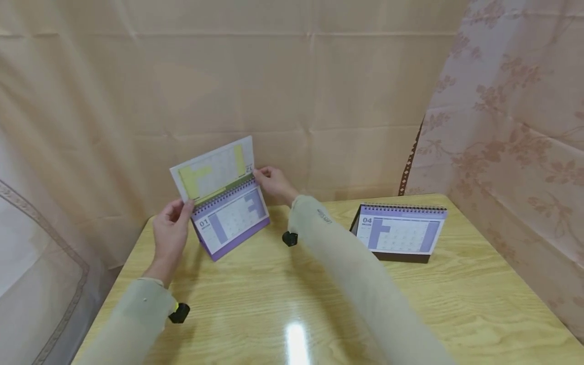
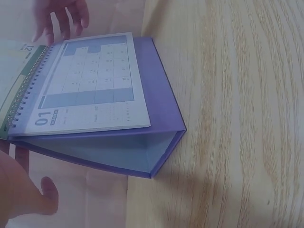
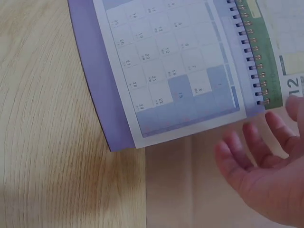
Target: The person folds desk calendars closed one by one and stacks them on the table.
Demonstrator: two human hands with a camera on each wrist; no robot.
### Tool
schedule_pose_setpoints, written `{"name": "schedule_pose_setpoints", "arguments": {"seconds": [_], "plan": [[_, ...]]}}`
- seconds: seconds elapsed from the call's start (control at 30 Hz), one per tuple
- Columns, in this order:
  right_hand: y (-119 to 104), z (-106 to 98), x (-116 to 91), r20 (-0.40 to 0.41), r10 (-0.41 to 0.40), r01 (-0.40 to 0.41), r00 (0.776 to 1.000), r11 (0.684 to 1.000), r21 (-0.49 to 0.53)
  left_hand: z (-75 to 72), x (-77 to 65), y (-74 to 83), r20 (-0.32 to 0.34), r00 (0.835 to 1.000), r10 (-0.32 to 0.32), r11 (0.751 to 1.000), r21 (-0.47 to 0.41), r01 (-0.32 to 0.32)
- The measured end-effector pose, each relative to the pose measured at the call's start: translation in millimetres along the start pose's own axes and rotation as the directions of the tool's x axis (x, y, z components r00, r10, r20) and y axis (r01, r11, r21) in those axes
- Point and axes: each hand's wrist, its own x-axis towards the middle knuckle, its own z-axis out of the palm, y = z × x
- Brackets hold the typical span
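The purple calendar (image 1: 233, 223) is standing toward eleven o'clock on the table (image 1: 246, 304), its raised pages (image 1: 214, 167) probably needing even turning so the spiral binding (image 1: 225, 195) isn't snagging. It's sitting between both grips: the left hand (image 1: 171, 230) is pinching at nine o'clock, the right hand (image 1: 276, 184) at two.

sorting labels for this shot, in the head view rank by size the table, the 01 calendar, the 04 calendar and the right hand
Largest to smallest, as they look:
1. table
2. 01 calendar, opened out
3. 04 calendar
4. right hand
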Motion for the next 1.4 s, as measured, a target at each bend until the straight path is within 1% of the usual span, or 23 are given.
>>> {"name": "schedule_pose_setpoints", "arguments": {"seconds": [0.13,0.2,0.37,0.47,0.57,0.63,0.73,0.8,0.9,1.07,1.13,1.3,1.4], "plan": [[-5.2,-4.1,-2.3,0.027,0.065,-0.067,0.998,0.994,0.083,-1.3,0.6,1.2,0.002,1.000,0.027,0.999,-0.042,-0.026],[-7.3,-5.9,-3.2,0.041,0.081,-0.086,0.996,0.990,0.116,-2.0,0.8,1.4,0.014,1.000,0.022,0.998,-0.066,-0.021],[-10.6,-10.7,-4.9,0.087,0.081,-0.094,0.993,0.982,0.164,-4.5,0.9,1.2,0.046,0.999,0.007,0.996,-0.088,-0.003],[-11.1,-15.1,-5.9,0.121,0.074,-0.095,0.990,0.979,0.180,-5.4,1.0,1.2,0.058,0.998,0.016,0.995,-0.100,-0.011],[-11.4,-20.6,-7.2,0.162,0.071,-0.100,0.984,0.978,0.182,-5.7,0.9,1.4,0.071,0.997,0.019,0.992,-0.122,-0.010],[-11.9,-24.8,-8.4,0.199,0.060,-0.093,0.978,0.982,0.161,-5.2,1.0,1.2,0.078,0.997,0.015,0.992,-0.123,-0.005],[-11.4,-31.5,-10.4,0.262,0.047,-0.086,0.964,0.986,0.141,-4.3,0.7,0.7,0.101,0.995,-0.012,0.991,-0.128,0.025],[-11.3,-35.1,-11.6,0.288,0.049,-0.089,0.956,0.988,0.127,-3.6,0.5,0.1,0.114,0.993,-0.032,0.991,-0.127,0.046],[-10.3,-37.8,-11.6,0.310,0.065,-0.111,0.949,0.985,0.135,-4.0,-0.7,-0.6,0.136,0.989,-0.063,0.988,-0.134,0.081],[-10.5,-39.0,-11.5,0.333,0.078,-0.136,0.940,0.978,0.156,-6.7,-3.4,-0.8,0.185,0.978,-0.101,0.975,-0.176,0.134],[-10.5,-39.9,-11.5,0.349,0.079,-0.143,0.934,0.976,0.163,-8.2,-3.6,-1.3,0.209,0.972,-0.105,0.972,-0.186,0.145],[-9.5,-42.9,-11.4,0.392,0.077,-0.150,0.917,0.976,0.159,-11.5,-4.0,-3.4,0.252,0.962,-0.107,0.972,-0.178,0.154],[-9.0,-44.3,-11.1,0.400,0.082,-0.152,0.913,0.977,0.147,-12.3,-4.5,-4.0,0.271,0.957,-0.103,0.973,-0.172,0.153]]}}
